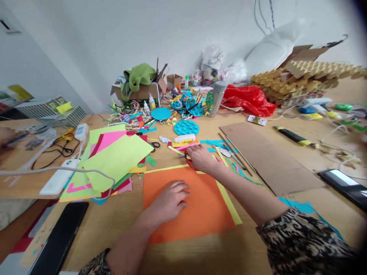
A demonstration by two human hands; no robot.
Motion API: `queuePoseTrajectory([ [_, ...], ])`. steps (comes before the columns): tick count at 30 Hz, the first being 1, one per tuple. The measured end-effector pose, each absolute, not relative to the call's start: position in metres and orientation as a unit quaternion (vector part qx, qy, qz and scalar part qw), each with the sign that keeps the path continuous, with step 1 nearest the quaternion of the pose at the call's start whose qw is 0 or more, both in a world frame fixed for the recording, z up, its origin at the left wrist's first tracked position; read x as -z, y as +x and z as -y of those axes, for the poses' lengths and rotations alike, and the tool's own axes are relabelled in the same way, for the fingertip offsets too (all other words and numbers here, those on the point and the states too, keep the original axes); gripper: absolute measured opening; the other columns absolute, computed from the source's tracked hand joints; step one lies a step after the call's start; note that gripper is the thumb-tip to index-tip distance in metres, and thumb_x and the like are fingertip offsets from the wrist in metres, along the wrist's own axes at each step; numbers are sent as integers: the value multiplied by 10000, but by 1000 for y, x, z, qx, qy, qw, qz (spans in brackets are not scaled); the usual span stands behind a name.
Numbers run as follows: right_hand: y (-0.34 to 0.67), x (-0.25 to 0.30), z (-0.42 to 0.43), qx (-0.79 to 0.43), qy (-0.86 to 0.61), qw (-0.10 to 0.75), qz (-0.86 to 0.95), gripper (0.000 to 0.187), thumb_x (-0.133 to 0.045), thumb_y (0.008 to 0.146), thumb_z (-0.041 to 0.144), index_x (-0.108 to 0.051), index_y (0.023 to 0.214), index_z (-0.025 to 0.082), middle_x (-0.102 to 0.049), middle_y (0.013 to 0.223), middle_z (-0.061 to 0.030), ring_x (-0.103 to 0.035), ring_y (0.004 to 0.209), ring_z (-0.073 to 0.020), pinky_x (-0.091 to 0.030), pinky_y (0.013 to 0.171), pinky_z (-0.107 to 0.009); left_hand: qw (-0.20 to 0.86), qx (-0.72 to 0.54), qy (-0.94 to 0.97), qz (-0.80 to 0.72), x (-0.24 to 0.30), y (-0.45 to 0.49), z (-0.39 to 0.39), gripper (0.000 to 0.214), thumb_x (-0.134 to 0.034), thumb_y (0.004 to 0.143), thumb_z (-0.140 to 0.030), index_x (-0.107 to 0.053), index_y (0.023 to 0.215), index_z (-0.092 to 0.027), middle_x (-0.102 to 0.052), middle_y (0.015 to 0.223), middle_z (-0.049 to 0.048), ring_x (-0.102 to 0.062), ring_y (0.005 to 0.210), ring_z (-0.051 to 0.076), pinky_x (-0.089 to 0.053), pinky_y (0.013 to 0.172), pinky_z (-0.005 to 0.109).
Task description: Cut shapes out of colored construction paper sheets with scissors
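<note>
My left hand (171,199) lies on an orange sheet of paper (205,208), fingers stretched out and slightly apart, holding nothing. Under the orange sheet, a yellow sheet (229,202) shows along its top and right edges. Reaching past the far edge of these sheets, my right hand (201,157) has its fingers closed at a pair of red-handled scissors (191,165). Part of the handles is hidden by the fingers. Close to that hand are a white glue bottle (185,138) and narrow paper strips. Black-handled scissors (155,145) lie farther left.
Coloured paper sheets (114,162) are piled at left, near a white power strip (59,177) and a phone (59,238). Cardboard (266,158) lies at right. Behind stand a grey flask (217,100) and blue paper discs (186,128). Another person's hand (7,135) shows at far left.
</note>
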State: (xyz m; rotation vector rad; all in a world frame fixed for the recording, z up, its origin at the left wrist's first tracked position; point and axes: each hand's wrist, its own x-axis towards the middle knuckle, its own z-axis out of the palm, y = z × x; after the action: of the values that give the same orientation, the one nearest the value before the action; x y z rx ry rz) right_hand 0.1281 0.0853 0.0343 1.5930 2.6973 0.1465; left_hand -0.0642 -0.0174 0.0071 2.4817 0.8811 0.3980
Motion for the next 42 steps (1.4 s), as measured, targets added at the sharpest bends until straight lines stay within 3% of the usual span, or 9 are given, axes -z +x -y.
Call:
queuePoseTrajectory([
  [12,132,-26,-116,-86,498,38,-862,209,-407,886,99,-610,937,85,-669,950,-175,-611,905,-267,-302,750,-337,239,-152,904,-320,-7,-65,18,244,-591,834,-206,-646,1070,-174,-617,1236,81,-447,1254,229,-360,1069,414],
  [25,133,-22,-111,-94,496,8,-863,193,-420,884,113,-604,930,80,-660,921,-168,-593,887,-273,-294,759,-348,230,-156,906,-320,-9,-62,19,214,-548,860,-209,-657,1043,-185,-632,1211,79,-465,1232,225,-376,1055,423],
  [32,127,-26,-109,-77,463,-17,-883,187,-469,870,194,-597,973,107,-658,979,-140,-516,971,-271,-278,856,-353,219,-155,908,-321,-9,-62,19,201,-538,865,-201,-660,1025,-185,-633,1211,75,-461,1236,213,-363,1066,398],
  [42,129,-23,-105,-57,453,-28,-889,186,-456,863,189,-604,930,99,-653,924,-134,-497,907,-261,-287,809,-355,218,-156,910,-315,-9,-62,19,195,-525,873,-207,-660,1012,-183,-634,1194,72,-464,1234,217,-360,1066,397],
])
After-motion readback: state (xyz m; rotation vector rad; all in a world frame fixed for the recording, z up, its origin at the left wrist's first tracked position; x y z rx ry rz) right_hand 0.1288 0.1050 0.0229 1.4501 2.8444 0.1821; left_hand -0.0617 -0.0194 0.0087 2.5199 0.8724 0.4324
